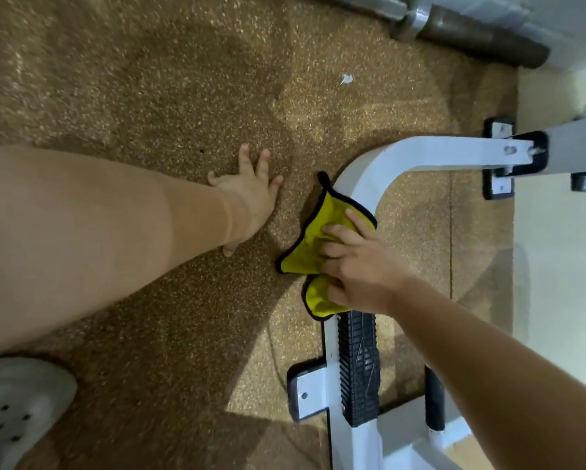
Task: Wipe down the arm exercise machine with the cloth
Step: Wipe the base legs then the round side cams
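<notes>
Left hand (247,198) splays on floor (142,83); right hand (363,266) apparently clutches one cloth (330,212) against machine (386,161).

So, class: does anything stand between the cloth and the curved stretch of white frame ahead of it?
Nothing visible does. The right hand holds the cloth on the frame, and the bend ahead is bare. The left hand rests on the floor, apart.

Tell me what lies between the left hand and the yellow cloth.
Only bare speckled floor, seen in the head view; the left hand rests flat on it, apart from the cloth.
</notes>
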